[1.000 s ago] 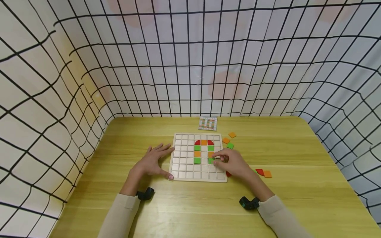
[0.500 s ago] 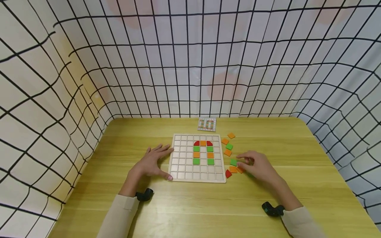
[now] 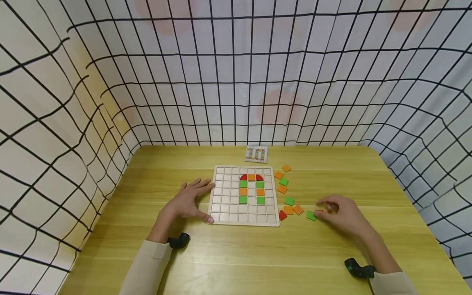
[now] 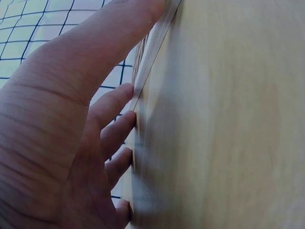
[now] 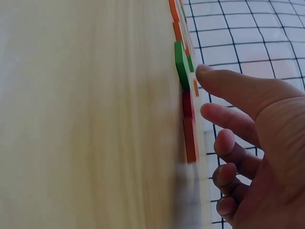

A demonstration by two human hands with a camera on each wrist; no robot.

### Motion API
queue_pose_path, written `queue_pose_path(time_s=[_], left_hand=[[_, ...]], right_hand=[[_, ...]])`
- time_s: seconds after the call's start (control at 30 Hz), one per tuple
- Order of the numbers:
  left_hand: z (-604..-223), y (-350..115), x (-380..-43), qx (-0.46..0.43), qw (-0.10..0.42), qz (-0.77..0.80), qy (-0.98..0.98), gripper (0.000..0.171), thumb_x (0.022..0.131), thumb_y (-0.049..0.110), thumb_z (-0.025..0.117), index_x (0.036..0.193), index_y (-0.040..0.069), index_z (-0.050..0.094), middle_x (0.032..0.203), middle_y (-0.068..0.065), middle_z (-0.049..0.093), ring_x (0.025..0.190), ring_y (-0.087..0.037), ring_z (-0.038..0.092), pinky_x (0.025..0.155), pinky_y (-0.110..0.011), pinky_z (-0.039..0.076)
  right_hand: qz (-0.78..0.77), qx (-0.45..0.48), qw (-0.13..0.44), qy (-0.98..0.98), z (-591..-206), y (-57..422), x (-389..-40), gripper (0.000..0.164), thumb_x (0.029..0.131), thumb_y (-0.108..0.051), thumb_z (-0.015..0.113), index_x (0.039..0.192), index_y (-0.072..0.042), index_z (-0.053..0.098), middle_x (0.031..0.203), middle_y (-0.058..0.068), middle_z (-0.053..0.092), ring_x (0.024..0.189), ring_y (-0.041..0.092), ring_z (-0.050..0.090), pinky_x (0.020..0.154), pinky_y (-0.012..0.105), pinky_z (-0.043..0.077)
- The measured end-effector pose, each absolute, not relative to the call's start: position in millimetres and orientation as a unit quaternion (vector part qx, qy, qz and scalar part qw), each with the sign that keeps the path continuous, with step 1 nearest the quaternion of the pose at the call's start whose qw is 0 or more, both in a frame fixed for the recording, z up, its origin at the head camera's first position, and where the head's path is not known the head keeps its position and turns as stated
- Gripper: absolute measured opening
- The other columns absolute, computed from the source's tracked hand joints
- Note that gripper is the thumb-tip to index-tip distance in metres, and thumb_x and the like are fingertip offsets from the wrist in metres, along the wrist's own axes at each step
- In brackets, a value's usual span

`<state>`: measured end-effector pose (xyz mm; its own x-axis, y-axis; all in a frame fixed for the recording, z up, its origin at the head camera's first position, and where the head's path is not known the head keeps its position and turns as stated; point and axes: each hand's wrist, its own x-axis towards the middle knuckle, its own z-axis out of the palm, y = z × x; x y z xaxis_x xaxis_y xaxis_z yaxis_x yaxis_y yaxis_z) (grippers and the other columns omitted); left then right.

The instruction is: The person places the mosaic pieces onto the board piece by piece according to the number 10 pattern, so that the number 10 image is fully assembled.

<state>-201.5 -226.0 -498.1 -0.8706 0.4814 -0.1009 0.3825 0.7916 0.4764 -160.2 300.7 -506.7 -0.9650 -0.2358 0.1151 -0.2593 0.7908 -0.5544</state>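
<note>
A pale wooden grid board [image 3: 223, 207] lies on the table, with red, orange and green tiles set in an arch on it. My left hand [image 3: 187, 200] is spread at the board's left side, thumb at the near corner and fingertips along the edge. Right of the board, my right hand [image 3: 343, 214] hovers low over loose tiles, thumb and index finger apart with nothing between them. Just by the thumb is a green tile [image 3: 311, 215]. In the right wrist view, a red tile [image 5: 188, 104] and an orange tile [image 5: 190, 140] follow it in a row.
A small printed pattern card [image 3: 256, 154] lies behind the board. Several more loose tiles, among them a red quarter-round tile [image 3: 282, 215] and a green tile [image 3: 289, 201], are scattered along the board's right side. Black wire grid [image 3: 241, 104] stands around the table.
My right hand has left the board, passed over the loose tiles and moved right to the farther group. The left hand stays in place at the board's edge.
</note>
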Motion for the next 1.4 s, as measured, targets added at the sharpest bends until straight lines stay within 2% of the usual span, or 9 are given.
queue_pose_path(time_s=[0.3,0.57,0.83,1.03,1.2,1.3,1.4], left_hand=[[-495.9,-225.3,-202.4,0.231,0.109,0.224,0.941,0.121,0.061,0.071,0.089,0.161,0.027,0.038,0.171,-0.002,0.026,0.160,-0.038,0.014,0.123,-0.073,0.002],[-498.0,-225.8,-203.2,0.230,0.108,0.222,0.941,0.121,0.061,0.072,0.088,0.161,0.028,0.037,0.172,-0.001,0.026,0.160,-0.037,0.013,0.123,-0.073,0.002],[-501.9,-226.0,-203.0,0.240,0.102,0.224,0.939,0.121,0.061,0.075,0.086,0.161,0.029,0.037,0.171,-0.001,0.027,0.160,-0.038,0.015,0.122,-0.074,0.003],[-502.1,-227.1,-202.4,0.236,0.100,0.226,0.940,0.121,0.060,0.076,0.086,0.161,0.029,0.038,0.171,0.001,0.027,0.160,-0.037,0.014,0.122,-0.074,0.003],[-501.9,-227.5,-202.2,0.236,0.101,0.226,0.940,0.121,0.060,0.076,0.086,0.161,0.029,0.037,0.171,0.001,0.026,0.160,-0.037,0.014,0.123,-0.074,0.003],[-502.0,-227.5,-202.1,0.237,0.100,0.228,0.939,0.121,0.060,0.076,0.086,0.161,0.029,0.038,0.171,0.001,0.027,0.160,-0.037,0.014,0.123,-0.074,0.003],[-502.0,-227.4,-202.0,0.238,0.098,0.228,0.939,0.121,0.060,0.076,0.086,0.161,0.029,0.038,0.171,0.000,0.027,0.160,-0.037,0.014,0.122,-0.074,0.003]], right_hand=[[0.296,0.110,0.000,-0.949,-506.3,310.9,-158.2,0.028,0.088,-0.047,0.081,0.099,-0.022,0.077,0.079,-0.005,0.057,0.069,0.009,0.046,0.064,0.025,0.037],[0.305,0.127,-0.016,-0.944,-508.0,309.0,-170.1,0.026,0.095,-0.042,0.074,0.111,-0.021,0.079,0.078,-0.004,0.056,0.069,0.008,0.046,0.061,0.025,0.035],[0.338,0.140,-0.021,-0.930,-512.8,309.0,-180.0,0.034,0.097,-0.033,0.073,0.125,-0.013,0.074,0.080,-0.002,0.056,0.066,0.008,0.045,0.059,0.025,0.036],[0.340,0.124,-0.015,-0.932,-514.6,309.0,-181.7,0.034,0.094,-0.039,0.076,0.117,-0.015,0.073,0.079,-0.001,0.055,0.065,0.009,0.043,0.061,0.025,0.036],[0.336,0.140,-0.010,-0.932,-513.9,307.8,-181.8,0.025,0.098,-0.032,0.073,0.117,-0.016,0.075,0.079,-0.002,0.054,0.066,0.009,0.043,0.060,0.026,0.035],[0.335,0.142,-0.009,-0.931,-512.8,306.7,-181.7,0.030,0.098,-0.031,0.072,0.123,-0.013,0.073,0.080,-0.001,0.053,0.067,0.009,0.042,0.061,0.026,0.034],[0.333,0.123,-0.007,-0.935,-511.4,304.9,-181.1,0.040,0.095,-0.039,0.075,0.123,-0.011,0.071,0.081,0.000,0.053,0.069,0.009,0.042,0.063,0.026,0.035]])
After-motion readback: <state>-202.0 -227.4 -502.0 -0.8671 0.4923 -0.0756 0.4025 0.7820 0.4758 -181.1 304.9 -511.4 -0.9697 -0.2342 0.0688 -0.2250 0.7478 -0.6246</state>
